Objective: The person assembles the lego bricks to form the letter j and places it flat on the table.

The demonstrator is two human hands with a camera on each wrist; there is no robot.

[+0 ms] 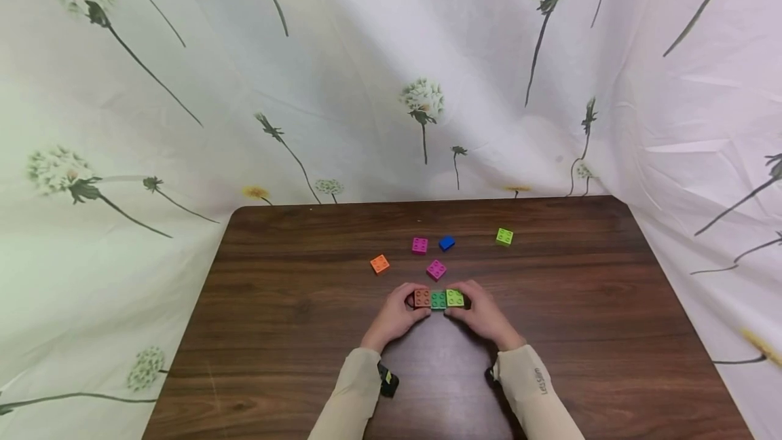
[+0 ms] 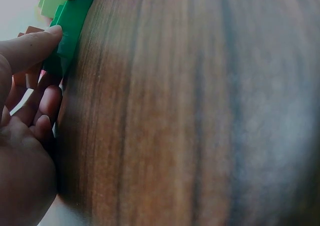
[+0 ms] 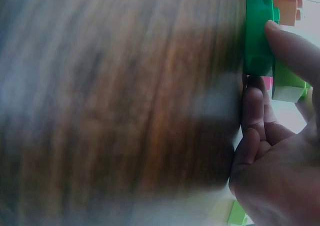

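Note:
Three joined toy building bricks lie on the table in front of me. A long green brick [image 1: 438,300] is the base. On its left end sits a reddish-brown brick [image 1: 422,297], on its right end a lime brick [image 1: 455,297], and green studs show between them. My left hand [image 1: 394,318] grips the brown end, its thumb [image 2: 42,44] on the near side of the green base. From the other side my right hand [image 1: 485,318] grips the lime end, thumb likewise against the green brick [image 3: 259,35]. Fingers behind the bricks are partly hidden.
Beyond the hands lie loose bricks: an orange one [image 1: 380,264], a magenta one [image 1: 436,269], another magenta one [image 1: 419,245], a blue one [image 1: 447,242] and a lime one [image 1: 504,236]. Flowered cloth [image 1: 366,100] hangs behind the dark wooden table [image 1: 275,331].

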